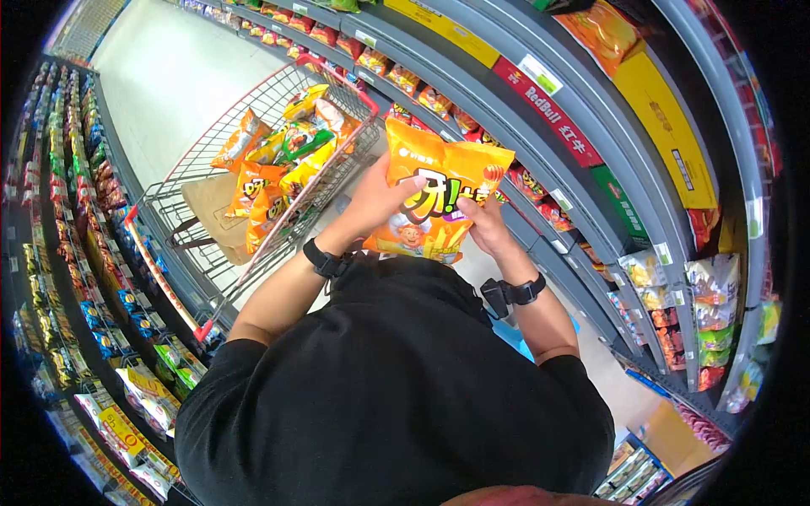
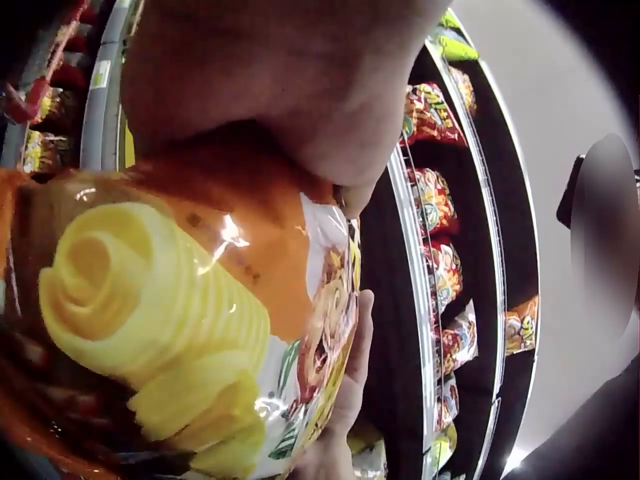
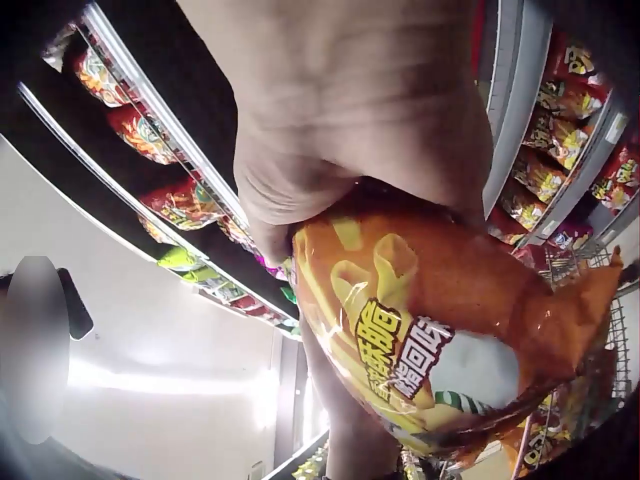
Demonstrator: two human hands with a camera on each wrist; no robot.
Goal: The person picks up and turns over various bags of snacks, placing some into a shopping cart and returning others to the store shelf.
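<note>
Both hands are up on one orange snack bag (image 1: 439,198), held in the air in front of the person's chest, between the shopping cart (image 1: 202,160) and the grey shelves (image 1: 540,143). The left hand (image 1: 375,202) grips the bag's left edge, thumb laid across the front by the big printed characters; the right hand (image 1: 485,223) grips the right edge, thumb on the face of the pack. From the left wrist, the bag (image 2: 190,340) fills the view, a yellow spiral snack printed on orange foil, and fingertips (image 2: 350,380) of the other hand show at its far edge. From the right wrist, the palm (image 3: 350,130) sits on top of the puffed bag (image 3: 440,330), fingers curled round its upper edge. The cart stands just to the person's left, loaded with more orange and yellow snack bags (image 1: 278,169) and a brown bag (image 1: 211,207) at its near end. Red and orange packs (image 1: 405,80) line the shelf rows on the right; packets (image 1: 67,211) fill the shelving along the left of the aisle. A black band (image 1: 321,260) sits on each wrist.
</note>
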